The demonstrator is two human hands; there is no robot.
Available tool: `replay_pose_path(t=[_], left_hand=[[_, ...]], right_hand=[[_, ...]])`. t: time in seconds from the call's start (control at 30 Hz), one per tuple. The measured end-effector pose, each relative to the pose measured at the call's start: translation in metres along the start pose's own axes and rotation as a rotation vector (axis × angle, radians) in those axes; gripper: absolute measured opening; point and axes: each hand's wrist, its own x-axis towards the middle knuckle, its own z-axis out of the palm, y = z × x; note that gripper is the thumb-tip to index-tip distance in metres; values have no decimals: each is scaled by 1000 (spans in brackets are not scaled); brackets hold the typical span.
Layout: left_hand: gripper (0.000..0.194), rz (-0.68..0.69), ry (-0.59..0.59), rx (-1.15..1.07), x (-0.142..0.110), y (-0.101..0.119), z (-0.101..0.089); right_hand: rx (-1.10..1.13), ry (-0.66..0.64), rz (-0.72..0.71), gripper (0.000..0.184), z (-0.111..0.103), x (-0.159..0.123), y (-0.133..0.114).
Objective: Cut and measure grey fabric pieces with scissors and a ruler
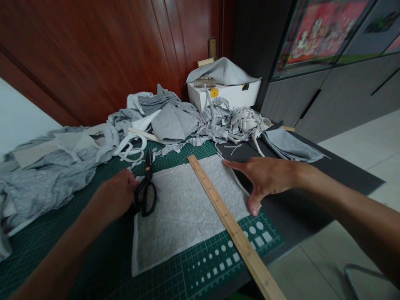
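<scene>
A light grey fabric rectangle (184, 208) lies flat on the green cutting mat (218, 266). A long wooden ruler (231, 227) lies diagonally across its right part. My left hand (117, 193) is closed on the handles of black scissors (146, 187), whose blades point away from me at the fabric's left edge. My right hand (265, 177) is open, fingers stretched flat over the fabric's right edge, thumb pressing down beside the ruler.
Heaps of grey cloth and strips (78, 154) crowd the far and left side of the table. A white box (225, 93) draped with fabric stands at the back. A folded grey piece (290, 146) lies at right on the dark table. Tiled floor at right.
</scene>
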Motion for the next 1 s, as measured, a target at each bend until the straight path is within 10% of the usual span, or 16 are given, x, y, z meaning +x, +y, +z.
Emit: replay_pose_path(t=[0.2,0.37,0.6,1.0], left_hand=[[32,2,-1,165,-2,3,-4],[29,123,239,134,-10,42,-6],[58,482,39,-75,-31,108,32],[83,635,-92,-172,-27,120,44]], right_hand=[[12,-1,-8,153,-1,0,0],[15,-3,6,155,1,2,2],[-5,-13,13,156,0,2,1],[-45,10,-3,157,3,4,4]])
